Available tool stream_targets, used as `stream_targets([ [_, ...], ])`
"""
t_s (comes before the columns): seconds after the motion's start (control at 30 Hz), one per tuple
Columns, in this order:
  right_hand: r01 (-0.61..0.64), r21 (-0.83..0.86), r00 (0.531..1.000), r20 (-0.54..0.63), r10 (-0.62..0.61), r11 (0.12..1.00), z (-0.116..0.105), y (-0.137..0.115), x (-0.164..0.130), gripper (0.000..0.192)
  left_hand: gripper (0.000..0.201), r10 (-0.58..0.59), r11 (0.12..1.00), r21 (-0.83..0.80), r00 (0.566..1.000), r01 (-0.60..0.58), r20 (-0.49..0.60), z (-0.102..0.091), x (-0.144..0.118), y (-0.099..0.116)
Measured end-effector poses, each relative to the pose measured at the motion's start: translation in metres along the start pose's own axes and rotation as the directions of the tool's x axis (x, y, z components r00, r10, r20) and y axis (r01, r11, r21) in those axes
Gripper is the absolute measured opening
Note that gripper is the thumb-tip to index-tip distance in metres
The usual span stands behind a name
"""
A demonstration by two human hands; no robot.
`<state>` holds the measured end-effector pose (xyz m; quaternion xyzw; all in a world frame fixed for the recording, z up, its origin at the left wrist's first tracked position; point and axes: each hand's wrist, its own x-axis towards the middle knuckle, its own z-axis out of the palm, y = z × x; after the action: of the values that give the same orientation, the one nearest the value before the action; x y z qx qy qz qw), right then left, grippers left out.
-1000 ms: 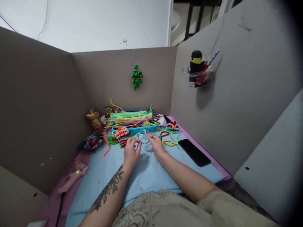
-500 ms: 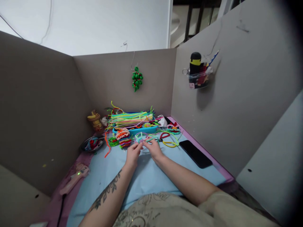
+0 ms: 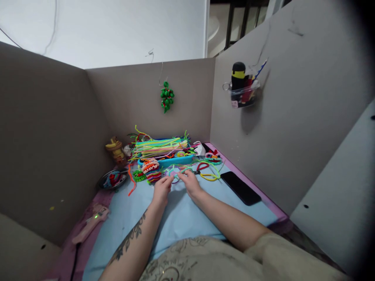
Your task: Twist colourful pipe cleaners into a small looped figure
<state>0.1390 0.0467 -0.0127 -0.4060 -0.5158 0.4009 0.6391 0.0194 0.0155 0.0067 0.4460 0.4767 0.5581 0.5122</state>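
Over the blue sheet (image 3: 175, 218), my left hand (image 3: 162, 189) pinches a pastel purple and mint pipe-cleaner piece (image 3: 172, 171) with loops. My right hand (image 3: 190, 183) is closed at the piece's right side, thumb and finger together near a mint pipe cleaner. The fingertips of the two hands are slightly apart. Just right of my right hand lie scissors (image 3: 206, 171) with red and yellow handles. Left of the hands sit striped bundles of pipe cleaners (image 3: 152, 175) and a green coiled piece (image 3: 139, 175).
Behind the hands stands a blue tray (image 3: 183, 160) heaped with pipe cleaners. A black phone (image 3: 240, 188) lies right. At left are a pink glue gun (image 3: 91, 224) with a green light, a bowl (image 3: 102, 181) and a yellow-brown cup (image 3: 116, 150). A plastic holder (image 3: 245, 93) hangs on the right panel.
My hands have drawn slightly apart, the right one easing away from the left. The looped piece stays at my left fingertips. The view has shifted a little.
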Motion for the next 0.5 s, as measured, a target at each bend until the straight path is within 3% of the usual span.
stream_targets([
  [0.17,0.049,-0.015,0.999,-0.01,-0.049,0.999,-0.0017,0.0039,0.0029,0.023,0.037,0.01,0.995,0.094,0.999,-0.014,0.045,-0.0045,0.004,-0.0011],
  [0.27,-0.011,0.077,1.0,-0.016,0.012,0.997,-0.0017,0.0061,0.0055,0.027,0.036,0.215,0.944,0.265,0.976,-0.196,-0.046,-0.0069,0.0044,0.0],
  [0.33,-0.055,0.135,0.998,-0.014,0.058,0.989,-0.0013,0.006,0.0069,0.028,0.031,0.391,0.875,0.357,0.912,-0.328,-0.121,-0.0083,0.0049,0.0005],
  [0.4,-0.056,0.142,0.998,-0.015,0.059,0.988,-0.0013,0.0049,0.0076,0.029,0.033,0.466,0.839,0.386,0.873,-0.383,-0.148,-0.0092,0.0063,0.0001],
  [0.5,-0.008,0.09,1.0,-0.024,0.01,0.996,-0.0021,0.0031,0.0074,0.03,0.042,0.351,0.905,0.29,0.932,-0.311,-0.093,-0.0088,0.0087,-0.0021],
])
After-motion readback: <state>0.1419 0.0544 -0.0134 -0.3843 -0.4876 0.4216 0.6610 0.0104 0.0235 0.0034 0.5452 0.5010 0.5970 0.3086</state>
